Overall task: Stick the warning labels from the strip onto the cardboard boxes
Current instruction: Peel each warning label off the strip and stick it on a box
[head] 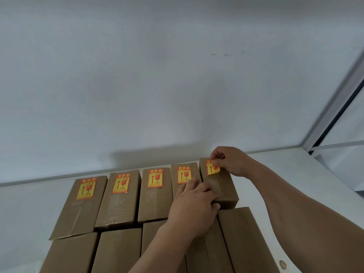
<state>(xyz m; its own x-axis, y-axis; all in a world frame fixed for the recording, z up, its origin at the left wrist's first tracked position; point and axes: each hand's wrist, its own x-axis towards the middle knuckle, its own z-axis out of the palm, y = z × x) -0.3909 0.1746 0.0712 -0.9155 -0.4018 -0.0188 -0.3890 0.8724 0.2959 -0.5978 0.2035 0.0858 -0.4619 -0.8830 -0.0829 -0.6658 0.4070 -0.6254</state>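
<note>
Two rows of brown cardboard boxes lie on a white table (pixel 29 205). Several boxes of the far row carry a red-and-yellow warning label, such as the leftmost one (pixel 86 189). On the rightmost far box (pixel 224 186), my right hand (pixel 230 162) pinches the top edge of a warning label (pixel 213 168) that lies partly on the box top, its lower edge curling up. My left hand (pixel 195 205) rests flat on that box's near end, fingers over its front edge. The near-row boxes (pixel 118 251) show no labels. No label strip is visible.
A white wall rises right behind the far row. A grey metal frame post (pixel 334 107) slants up at the right. A small yellow piece (pixel 282 264) lies on the table at the lower right. Bare table surface lies left and right of the boxes.
</note>
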